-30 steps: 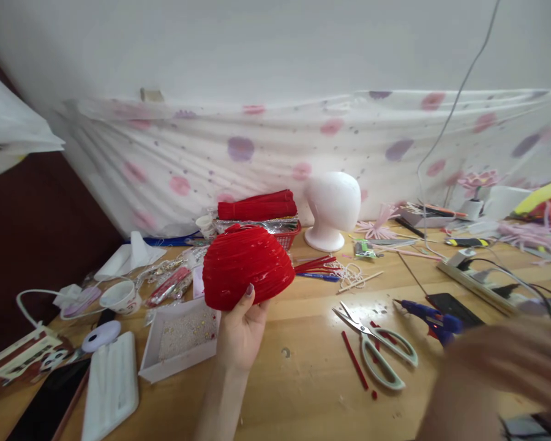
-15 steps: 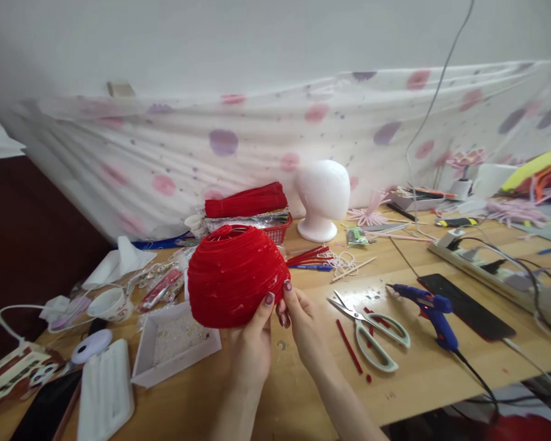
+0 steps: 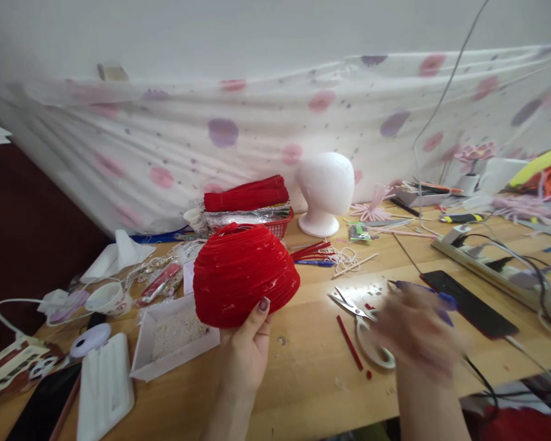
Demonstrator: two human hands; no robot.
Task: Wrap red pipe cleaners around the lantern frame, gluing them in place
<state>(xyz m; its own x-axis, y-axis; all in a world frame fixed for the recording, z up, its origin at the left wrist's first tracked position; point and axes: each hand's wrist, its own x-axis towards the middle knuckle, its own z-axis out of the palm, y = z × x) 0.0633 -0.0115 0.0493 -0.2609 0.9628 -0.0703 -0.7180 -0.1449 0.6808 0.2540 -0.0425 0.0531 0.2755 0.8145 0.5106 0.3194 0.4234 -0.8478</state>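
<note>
Head view: the left hand [image 3: 248, 352] grasps the red dome [image 3: 245, 275] by its lower edge, thumb in front — bead box [image 3: 180, 362] to that hand's left. Right hand [image 3: 416, 331], blurred, partly covers the scissors [image 3: 359, 312] and glue gun [image 3: 447, 301] — whether it holds anything, I cannot tell.

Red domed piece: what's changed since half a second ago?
The right hand let go of the red domed piece and moved right, now blurred over the scissors and blue glue gun. The left hand still holds the piece; the white head form stayed put.
</note>
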